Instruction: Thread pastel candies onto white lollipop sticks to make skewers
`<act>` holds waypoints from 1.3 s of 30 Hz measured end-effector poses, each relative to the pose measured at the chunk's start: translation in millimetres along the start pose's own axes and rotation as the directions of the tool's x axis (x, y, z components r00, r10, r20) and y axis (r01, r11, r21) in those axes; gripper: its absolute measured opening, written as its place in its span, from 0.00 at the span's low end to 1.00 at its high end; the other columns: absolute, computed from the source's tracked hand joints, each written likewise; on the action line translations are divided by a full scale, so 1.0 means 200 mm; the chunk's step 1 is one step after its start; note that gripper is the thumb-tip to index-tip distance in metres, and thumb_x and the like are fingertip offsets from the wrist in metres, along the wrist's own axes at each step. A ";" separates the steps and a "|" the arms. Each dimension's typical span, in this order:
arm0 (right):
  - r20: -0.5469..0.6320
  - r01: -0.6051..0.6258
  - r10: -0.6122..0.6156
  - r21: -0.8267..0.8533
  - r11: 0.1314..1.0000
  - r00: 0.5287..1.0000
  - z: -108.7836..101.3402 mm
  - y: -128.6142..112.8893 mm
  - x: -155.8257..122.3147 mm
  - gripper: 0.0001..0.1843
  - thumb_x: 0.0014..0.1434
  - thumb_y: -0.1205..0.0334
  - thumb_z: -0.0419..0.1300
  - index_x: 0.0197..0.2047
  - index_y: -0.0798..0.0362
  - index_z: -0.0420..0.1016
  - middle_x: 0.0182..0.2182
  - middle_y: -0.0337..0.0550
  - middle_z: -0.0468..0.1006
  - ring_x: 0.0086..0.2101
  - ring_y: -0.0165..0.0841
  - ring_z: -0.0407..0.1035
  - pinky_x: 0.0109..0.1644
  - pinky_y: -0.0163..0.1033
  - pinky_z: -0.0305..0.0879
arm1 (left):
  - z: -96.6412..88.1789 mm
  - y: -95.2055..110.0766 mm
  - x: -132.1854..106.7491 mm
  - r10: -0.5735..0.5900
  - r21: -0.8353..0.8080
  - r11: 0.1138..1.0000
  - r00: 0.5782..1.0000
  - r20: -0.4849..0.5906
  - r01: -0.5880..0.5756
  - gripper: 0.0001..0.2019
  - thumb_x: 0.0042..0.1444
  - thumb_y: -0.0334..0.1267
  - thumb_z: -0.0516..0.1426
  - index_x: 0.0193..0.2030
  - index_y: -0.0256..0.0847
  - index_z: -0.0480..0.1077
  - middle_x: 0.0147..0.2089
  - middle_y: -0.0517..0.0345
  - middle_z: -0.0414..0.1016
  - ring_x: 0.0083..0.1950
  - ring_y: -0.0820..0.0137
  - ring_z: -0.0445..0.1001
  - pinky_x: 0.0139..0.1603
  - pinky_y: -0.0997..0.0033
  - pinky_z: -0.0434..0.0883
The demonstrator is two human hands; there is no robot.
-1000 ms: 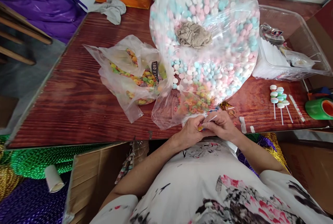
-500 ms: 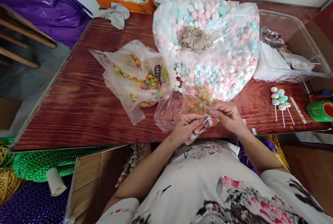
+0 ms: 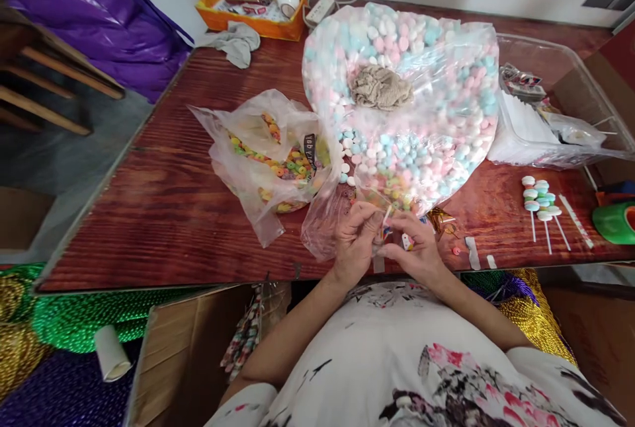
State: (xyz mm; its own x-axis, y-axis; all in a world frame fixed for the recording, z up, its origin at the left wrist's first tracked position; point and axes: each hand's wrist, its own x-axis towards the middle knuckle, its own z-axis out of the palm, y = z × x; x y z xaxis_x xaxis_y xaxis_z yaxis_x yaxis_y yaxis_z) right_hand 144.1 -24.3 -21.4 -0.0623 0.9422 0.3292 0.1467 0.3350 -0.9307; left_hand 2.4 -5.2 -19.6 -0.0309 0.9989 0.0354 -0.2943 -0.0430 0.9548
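Observation:
Close to the table's front edge, my left hand (image 3: 357,242) is closed around a candy stick, whose white stick (image 3: 387,215) points up between the hands. My right hand (image 3: 417,245) curls in from the other side, its fingers at a small colourful printed wrapper (image 3: 407,242) around the candy. The fingers hide most of the candy and wrapper. Just beyond them lies a clear bag of fruit-coloured ring candies (image 3: 391,186). Finished-looking candy sticks (image 3: 540,199) with pastel pieces lie to the right.
A big bag of pastel candies (image 3: 446,116) with a brown cloth (image 3: 381,86) on it fills the back. Left of it is another ring-candy bag (image 3: 253,195). A clear plastic bin (image 3: 570,159), green tape roll (image 3: 612,223) and gold foil piece (image 3: 441,219) are at right.
My right hand has moved left and down, closer to my left hand. The gold foil and paper scraps to its right now show. The whole view has shifted slightly.

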 end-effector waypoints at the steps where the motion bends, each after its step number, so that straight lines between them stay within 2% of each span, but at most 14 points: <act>1: -0.021 0.019 -0.019 -0.011 1.000 1.000 0.01 0.01 -0.01 0.12 0.55 0.59 0.69 0.44 0.45 0.80 0.35 0.39 0.74 0.33 0.31 0.67 0.39 0.39 0.68 | 0.01 0.00 -0.01 0.015 0.001 1.000 1.000 0.007 -0.015 0.11 0.55 0.47 0.66 0.31 0.41 0.78 0.37 0.58 0.74 0.38 0.74 0.73 0.41 0.75 0.73; 5: -0.131 0.021 -0.010 0.085 0.996 0.991 0.01 0.04 0.00 0.07 0.61 0.60 0.64 0.41 0.42 0.83 0.33 0.39 0.75 0.35 0.32 0.70 0.39 0.39 0.69 | 0.00 -0.03 -0.05 -0.142 -0.103 0.983 0.986 0.081 0.150 0.15 0.58 0.51 0.62 0.47 0.46 0.80 0.48 0.54 0.78 0.53 0.66 0.75 0.55 0.68 0.72; 8: -0.128 0.021 -0.008 0.107 0.994 0.992 -0.03 0.03 0.02 0.07 0.61 0.61 0.64 0.40 0.41 0.84 0.32 0.39 0.76 0.34 0.32 0.71 0.37 0.39 0.69 | -0.03 -0.06 -0.08 -0.259 -0.069 0.956 0.928 0.268 0.287 0.18 0.59 0.51 0.62 0.53 0.45 0.78 0.51 0.53 0.79 0.55 0.63 0.75 0.60 0.64 0.70; 10: -0.146 0.040 -0.031 0.057 0.998 0.989 -0.05 0.03 0.01 0.08 0.61 0.61 0.63 0.41 0.42 0.84 0.32 0.39 0.75 0.33 0.31 0.70 0.37 0.39 0.69 | -0.05 -0.05 -0.09 -0.255 0.012 0.963 0.899 0.355 0.269 0.17 0.62 0.50 0.60 0.52 0.43 0.78 0.52 0.52 0.79 0.55 0.63 0.74 0.62 0.64 0.68; 13: -0.188 0.103 -0.115 -0.074 0.992 0.975 -0.04 0.02 -0.02 0.10 0.63 0.63 0.61 0.43 0.43 0.83 0.31 0.40 0.74 0.33 0.31 0.70 0.37 0.39 0.69 | -0.04 -0.02 -0.10 -0.191 0.141 0.979 0.895 0.403 0.145 0.18 0.65 0.50 0.55 0.53 0.41 0.76 0.54 0.51 0.77 0.57 0.62 0.72 0.63 0.63 0.66; 17: -0.241 0.191 -0.237 -0.198 0.961 0.941 0.01 0.05 -0.04 0.11 0.64 0.64 0.58 0.42 0.44 0.82 0.31 0.41 0.73 0.33 0.32 0.69 0.36 0.40 0.68 | 0.00 0.00 -0.09 -0.070 0.265 0.963 0.912 0.404 -0.043 0.17 0.66 0.49 0.53 0.47 0.41 0.77 0.46 0.52 0.77 0.48 0.65 0.73 0.55 0.66 0.69; 19: -0.282 0.202 -0.259 -0.215 0.955 0.924 0.03 0.05 -0.03 0.10 0.64 0.63 0.58 0.41 0.44 0.82 0.29 0.41 0.72 0.32 0.32 0.68 0.35 0.41 0.68 | 0.03 -0.01 -0.08 -0.046 0.279 0.958 0.930 0.366 -0.063 0.17 0.66 0.51 0.54 0.43 0.40 0.77 0.40 0.55 0.76 0.42 0.68 0.71 0.49 0.68 0.70; 22: -0.326 0.141 -0.181 -0.141 0.980 0.928 0.04 0.05 0.00 0.08 0.63 0.61 0.60 0.38 0.46 0.82 0.29 0.41 0.72 0.32 0.32 0.67 0.36 0.41 0.68 | 0.05 -0.04 -0.07 -0.127 0.220 0.973 0.956 0.263 0.069 0.17 0.62 0.53 0.57 0.39 0.40 0.76 0.36 0.58 0.74 0.39 0.70 0.70 0.45 0.70 0.69; 24: -0.323 0.020 -0.010 0.028 0.999 0.946 0.03 0.04 0.02 0.06 0.61 0.58 0.62 0.38 0.46 0.81 0.31 0.41 0.73 0.34 0.32 0.68 0.39 0.41 0.69 | 0.06 -0.05 -0.07 -0.231 0.088 0.972 0.954 0.192 0.218 0.17 0.58 0.54 0.60 0.41 0.41 0.76 0.36 0.58 0.75 0.38 0.70 0.71 0.44 0.71 0.70; 26: -0.236 -0.142 0.209 0.270 0.952 0.949 0.01 0.04 0.02 0.09 0.60 0.53 0.64 0.43 0.45 0.79 0.34 0.40 0.74 0.32 0.30 0.68 0.35 0.37 0.70 | 0.06 -0.07 -0.07 -0.342 -0.052 0.935 0.929 0.141 0.352 0.18 0.55 0.54 0.62 0.42 0.41 0.76 0.35 0.59 0.75 0.36 0.72 0.71 0.40 0.72 0.71; 28: -0.030 -0.311 0.361 0.443 0.841 0.932 -0.01 0.04 0.01 0.16 0.58 0.51 0.66 0.49 0.45 0.77 0.38 0.39 0.75 0.25 0.25 0.67 0.25 0.33 0.66 | 0.06 -0.06 -0.07 -0.427 -0.104 0.890 0.892 0.150 0.443 0.18 0.53 0.54 0.63 0.39 0.41 0.74 0.30 0.61 0.73 0.29 0.74 0.69 0.32 0.74 0.69; 31: 0.192 -0.453 0.418 0.520 0.724 0.888 -0.03 0.04 0.00 0.17 0.52 0.52 0.70 0.44 0.49 0.77 0.38 0.38 0.75 0.17 0.22 0.65 0.15 0.32 0.60 | 0.04 -0.04 -0.07 -0.483 0.020 0.866 0.825 0.293 0.500 0.18 0.54 0.55 0.62 0.33 0.40 0.69 0.24 0.64 0.69 0.21 0.76 0.65 0.23 0.76 0.64; 35: 0.130 -0.420 0.423 0.550 0.722 0.897 -0.03 0.05 0.00 0.15 0.51 0.52 0.70 0.29 0.52 0.71 0.23 0.32 0.71 0.16 0.26 0.67 0.17 0.33 0.64 | 0.01 0.03 -0.06 -0.545 0.257 0.838 0.727 0.418 0.481 0.19 0.57 0.55 0.58 0.32 0.38 0.69 0.25 0.61 0.69 0.23 0.77 0.65 0.24 0.78 0.63; 39: 0.080 -0.362 0.361 0.393 0.845 0.929 -0.02 0.10 -0.01 0.18 0.52 0.50 0.69 0.27 0.53 0.69 0.21 0.33 0.70 0.21 0.26 0.65 0.23 0.31 0.63 | -0.06 0.06 -0.02 -0.604 0.440 0.794 0.633 0.485 0.420 0.19 0.60 0.56 0.56 0.39 0.40 0.72 0.26 0.62 0.67 0.26 0.76 0.61 0.26 0.78 0.62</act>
State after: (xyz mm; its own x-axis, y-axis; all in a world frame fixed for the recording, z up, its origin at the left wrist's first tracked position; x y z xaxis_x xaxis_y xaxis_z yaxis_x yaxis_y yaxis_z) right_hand 150.3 -18.8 -39.8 -0.0834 0.9956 -0.0432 -0.2411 -0.0622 -0.9685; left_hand -13.4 -9.1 -11.3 0.6217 0.6671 -0.4105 0.1738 0.3935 0.9027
